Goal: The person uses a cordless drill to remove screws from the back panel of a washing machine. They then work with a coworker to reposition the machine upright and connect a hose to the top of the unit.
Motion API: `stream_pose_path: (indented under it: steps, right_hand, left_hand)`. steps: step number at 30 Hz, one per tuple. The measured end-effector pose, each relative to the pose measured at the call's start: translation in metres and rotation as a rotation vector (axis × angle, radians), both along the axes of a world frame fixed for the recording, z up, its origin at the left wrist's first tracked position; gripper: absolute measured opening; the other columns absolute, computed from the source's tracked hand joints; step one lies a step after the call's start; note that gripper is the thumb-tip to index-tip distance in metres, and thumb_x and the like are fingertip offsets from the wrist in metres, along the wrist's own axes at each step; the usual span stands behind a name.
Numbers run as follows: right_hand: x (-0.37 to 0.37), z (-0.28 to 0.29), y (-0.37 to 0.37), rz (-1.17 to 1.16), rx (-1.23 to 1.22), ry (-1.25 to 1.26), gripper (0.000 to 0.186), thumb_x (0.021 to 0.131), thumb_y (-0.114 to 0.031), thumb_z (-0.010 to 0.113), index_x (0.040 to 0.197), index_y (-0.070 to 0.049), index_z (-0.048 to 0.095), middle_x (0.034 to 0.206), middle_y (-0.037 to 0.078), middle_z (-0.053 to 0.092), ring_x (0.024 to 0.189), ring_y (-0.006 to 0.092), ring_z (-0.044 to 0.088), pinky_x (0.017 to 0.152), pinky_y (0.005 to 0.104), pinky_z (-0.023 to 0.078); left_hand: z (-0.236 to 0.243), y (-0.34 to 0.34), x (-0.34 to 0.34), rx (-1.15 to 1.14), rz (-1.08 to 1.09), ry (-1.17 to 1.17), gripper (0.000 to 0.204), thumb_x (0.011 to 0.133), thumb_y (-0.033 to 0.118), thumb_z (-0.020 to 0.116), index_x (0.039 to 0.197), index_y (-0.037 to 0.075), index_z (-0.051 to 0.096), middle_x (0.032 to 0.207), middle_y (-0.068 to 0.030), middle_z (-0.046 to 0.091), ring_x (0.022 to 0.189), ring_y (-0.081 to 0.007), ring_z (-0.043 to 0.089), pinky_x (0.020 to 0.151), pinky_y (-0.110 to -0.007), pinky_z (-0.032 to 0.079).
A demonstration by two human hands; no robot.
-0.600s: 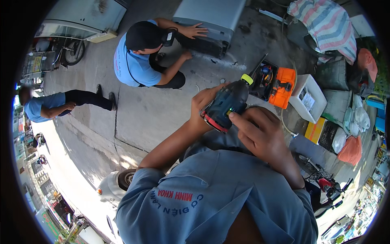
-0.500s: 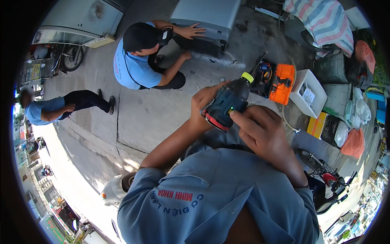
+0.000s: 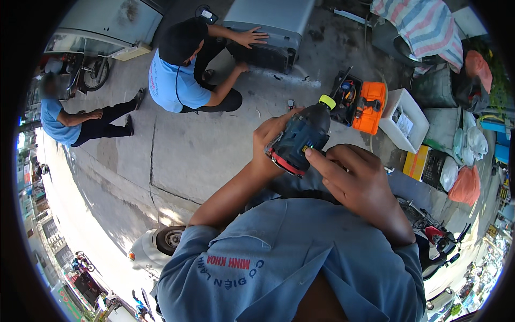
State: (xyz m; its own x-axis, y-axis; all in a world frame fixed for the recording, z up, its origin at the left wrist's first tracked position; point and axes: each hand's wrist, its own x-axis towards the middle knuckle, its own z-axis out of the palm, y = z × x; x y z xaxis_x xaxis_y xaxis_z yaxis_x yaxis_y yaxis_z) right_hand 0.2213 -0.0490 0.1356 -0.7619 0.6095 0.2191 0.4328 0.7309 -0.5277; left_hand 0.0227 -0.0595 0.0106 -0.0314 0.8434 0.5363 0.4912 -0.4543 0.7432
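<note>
The left grip (image 3: 264,140) supports a dark power driver (image 3: 300,129) with a yellow-green nose (image 3: 326,101); the right grip (image 3: 357,177) has one fingertip (image 3: 310,154) at its base; an orange-lidded toolbox (image 3: 370,122) stands open by a white box's (image 3: 398,136) left edge

The power tool (image 3: 301,131) looks plastic (fairly matt), the shirt (image 3: 292,228) cloth

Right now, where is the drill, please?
In the head view, the drill is just right of centre, held in the left hand, with the right hand touching it.
</note>
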Motion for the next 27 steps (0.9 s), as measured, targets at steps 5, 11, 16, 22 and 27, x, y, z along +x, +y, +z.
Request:
stream_pose_path:
  steps: [5, 11, 16, 22, 27]
  right_hand:
    - [0.026, 0.0, -0.013, 0.06, 0.042, 0.143, 0.043, 0.075, -0.001, 0.07, 0.118, -0.008, 0.067, 0.086, 0.008, 0.06, 0.072, 0.0202, 0.064, 0.059, 0.0319, 0.053]
    - [0.071, -0.051, 0.012, -0.369, -0.84, 0.994, 0.017, 0.096, -0.004, 0.059, 0.111, 0.001, 0.066, 0.104, 0.01, 0.067, 0.09, 0.0182, 0.066, 0.082, 0.0339, 0.055]
    - [0.087, -0.091, 0.031, -0.321, -1.319, 1.272, 0.014, 0.098, -0.006, 0.057, 0.11, -0.004, 0.064, 0.107, 0.007, 0.066, 0.097, 0.0184, 0.066, 0.093, 0.035, 0.052]
    - [0.07, -0.093, 0.046, -0.347, -1.481, 1.359, 0.011, 0.098, -0.008, 0.057, 0.107, -0.007, 0.064, 0.107, 0.007, 0.066, 0.096, 0.0177, 0.067, 0.091, 0.033, 0.055]
    - [0.042, -0.11, 0.068, -0.286, -1.517, 1.239, 0.012, 0.098, -0.011, 0.058, 0.107, -0.007, 0.065, 0.106, 0.007, 0.066, 0.095, 0.0168, 0.068, 0.085, 0.0307, 0.058]
  left_hand:
    - [0.003, -0.017, 0.023, 0.028, -0.04, -0.03, 0.068, 0.062, 0.022, 0.084, 0.123, 0.001, 0.061, 0.107, -0.0152, 0.072, 0.085, -0.032, 0.071, 0.077, -0.037, 0.054]
    - [0.001, -0.052, 0.063, -0.17, 0.071, 0.168, 0.055, 0.07, 0.028, 0.082, 0.119, 0.01, 0.065, 0.101, -0.0048, 0.073, 0.088, -0.0232, 0.072, 0.079, -0.031, 0.056]
    - [-0.01, -0.076, 0.084, -0.059, 0.135, 0.177, 0.051, 0.07, 0.026, 0.082, 0.116, 0.01, 0.067, 0.098, -0.0048, 0.073, 0.083, -0.0221, 0.072, 0.076, -0.03, 0.057]
    - [-0.007, -0.086, 0.084, -0.193, 0.208, 0.18, 0.052, 0.069, 0.019, 0.083, 0.117, 0.008, 0.067, 0.094, -0.0073, 0.073, 0.081, -0.0214, 0.072, 0.074, -0.03, 0.057]
    - [-0.016, -0.082, 0.062, -0.203, 0.217, 0.066, 0.048, 0.069, 0.012, 0.08, 0.114, 0.004, 0.067, 0.098, -0.0116, 0.073, 0.081, -0.0255, 0.072, 0.074, -0.033, 0.056]
